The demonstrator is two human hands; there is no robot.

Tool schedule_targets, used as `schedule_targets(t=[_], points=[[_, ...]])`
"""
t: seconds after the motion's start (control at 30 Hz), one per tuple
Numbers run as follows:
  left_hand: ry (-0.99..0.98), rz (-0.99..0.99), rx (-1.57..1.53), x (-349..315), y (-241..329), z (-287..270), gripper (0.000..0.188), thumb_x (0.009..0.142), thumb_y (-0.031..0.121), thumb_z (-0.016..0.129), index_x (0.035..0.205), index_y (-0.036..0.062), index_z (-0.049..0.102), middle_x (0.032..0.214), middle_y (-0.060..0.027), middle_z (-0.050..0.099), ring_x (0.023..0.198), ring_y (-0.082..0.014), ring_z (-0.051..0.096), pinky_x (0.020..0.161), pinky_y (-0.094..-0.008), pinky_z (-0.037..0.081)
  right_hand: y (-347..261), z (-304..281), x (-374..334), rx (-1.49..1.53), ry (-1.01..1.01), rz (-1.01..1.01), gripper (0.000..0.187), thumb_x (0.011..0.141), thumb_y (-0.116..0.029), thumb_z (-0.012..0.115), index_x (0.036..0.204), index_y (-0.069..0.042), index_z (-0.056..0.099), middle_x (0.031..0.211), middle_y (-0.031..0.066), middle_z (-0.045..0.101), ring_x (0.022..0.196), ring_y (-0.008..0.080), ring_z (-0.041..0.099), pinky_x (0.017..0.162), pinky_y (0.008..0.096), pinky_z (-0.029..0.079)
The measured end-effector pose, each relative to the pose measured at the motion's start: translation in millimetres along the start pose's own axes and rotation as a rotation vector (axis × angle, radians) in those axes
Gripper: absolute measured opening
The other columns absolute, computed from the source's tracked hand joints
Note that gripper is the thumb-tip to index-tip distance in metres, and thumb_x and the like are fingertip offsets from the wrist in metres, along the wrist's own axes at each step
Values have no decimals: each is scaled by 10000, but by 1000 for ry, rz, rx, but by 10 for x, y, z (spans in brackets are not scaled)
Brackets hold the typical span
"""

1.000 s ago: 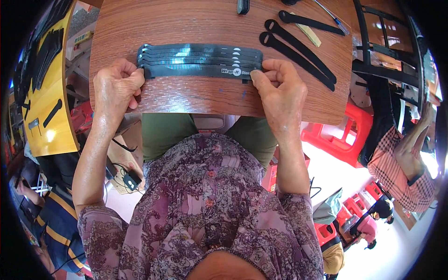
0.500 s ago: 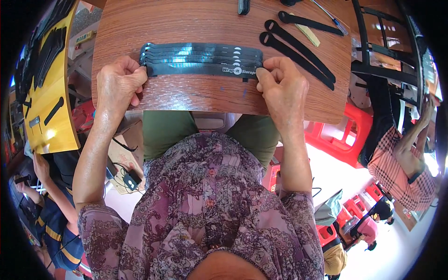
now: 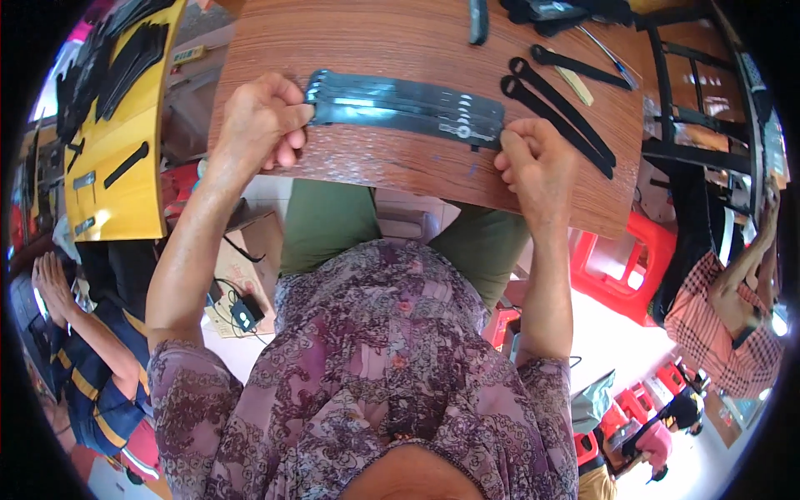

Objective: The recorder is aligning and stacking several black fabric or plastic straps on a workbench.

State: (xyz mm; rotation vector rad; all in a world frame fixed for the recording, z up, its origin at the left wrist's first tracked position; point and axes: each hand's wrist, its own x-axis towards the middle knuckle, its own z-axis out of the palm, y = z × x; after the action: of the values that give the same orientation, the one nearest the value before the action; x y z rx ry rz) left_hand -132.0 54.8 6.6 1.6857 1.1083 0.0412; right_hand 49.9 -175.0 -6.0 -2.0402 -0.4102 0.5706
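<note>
A stack of dark straps point(image 3: 392, 107), fanned so that several edges show, stretches between my two hands above the brown wooden table point(image 3: 333, 33). White print marks the right part of the stack. My left hand point(image 3: 265, 125) pinches its left end between thumb and fingers. At the lower right corner, my right hand point(image 3: 537, 158) grips the other end with curled fingers. Just beyond my right hand, black straps with slotted round heads point(image 3: 558, 112) lie slantwise on the table.
Near the table's far right lie a screwdriver point(image 3: 607, 54), a pale yellow strip point(image 3: 575, 85) and a dark bundle point(image 3: 567, 12). A yellow table point(image 3: 121, 200) holding black straps stands at left, with a co-worker's hands point(image 3: 52, 287) below it. A red stool point(image 3: 612, 275) is at right.
The whole view has shifted, so table and hands appear farther right. The strap stack now slopes down to the right; both hands keep hold of its ends.
</note>
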Motion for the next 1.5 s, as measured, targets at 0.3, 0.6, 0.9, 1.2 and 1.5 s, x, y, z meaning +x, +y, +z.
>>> schedule_targets(t=[0.3, 0.6, 0.9, 1.2, 1.5], points=[[332, 592, 247, -144, -229, -1, 182, 884, 142, 584, 1005, 6, 588, 736, -78, 646, 554, -162, 611, 457, -275, 460, 98, -35, -231, 184, 147, -182, 118, 870, -77, 615, 956, 3, 626, 718, 74, 638, 593, 115, 569, 528, 229, 446], [66, 1039, 861, -258, -103, 517, 906, 722, 516, 648, 1382, -35, 363, 1475, -225, 282, 1408, -351, 189, 1125, -506, 182, -93, 546, -340, -674, -54, -914, 674, 788, -301, 645, 1332, 32, 427, 1420, 209, 382, 1355, 362, 306, 1065, 489, 255], [-89, 1040, 962, -143, -140, 479, 1067, 621, 537, 657, 1428, -33, 255, 1495, -233, 228, 1401, -369, 202, 1141, -489, 159, 215, 275, -260, -861, -118, -834, 866, 762, -485, 606, 1387, 45, 324, 1490, 209, 262, 1402, 353, 207, 1119, 509, 173], [189, 926, 1022, -178, -486, 166, 1134, 600, 542, 693, 1441, -40, 203, 1503, -246, 196, 1411, -369, 172, 1143, -497, 131, 311, 222, -318, -927, -36, -806, 861, 773, -505, 585, 1384, 47, 334, 1479, 215, 284, 1402, 353, 210, 1115, 510, 160], [282, 862, 954, -275, -676, -144, 1118, 657, 692, 561, 1461, 5, 199, 1510, -238, 184, 1419, -360, 147, 1103, -532, 153, 323, 176, -339, -910, 103, -851, 761, 874, -526, 443, 1382, 33, 355, 1479, 194, 305, 1406, 336, 214, 1105, 481, 145]])
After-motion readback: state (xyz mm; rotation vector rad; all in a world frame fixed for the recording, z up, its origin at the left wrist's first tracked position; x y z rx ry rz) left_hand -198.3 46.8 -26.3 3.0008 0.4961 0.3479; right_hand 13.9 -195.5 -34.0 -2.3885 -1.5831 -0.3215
